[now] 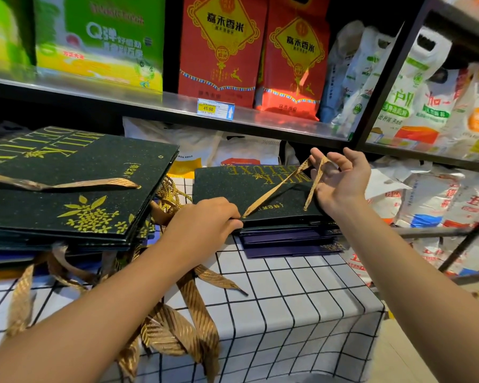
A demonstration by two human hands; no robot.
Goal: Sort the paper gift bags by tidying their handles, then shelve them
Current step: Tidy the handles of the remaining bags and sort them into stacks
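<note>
Checked tablecloth (302,286): flat dark-green gold-print bag (249,189); left hand (205,219) pinches edge, right hand (340,178) grips ribbon handle (274,189).

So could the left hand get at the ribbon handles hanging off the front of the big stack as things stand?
Probably yes. The left hand presses on the small stack, and the hanging ribbons lie right under its forearm over the checked cloth. Nothing covers them; it would only have to let go first.
</note>
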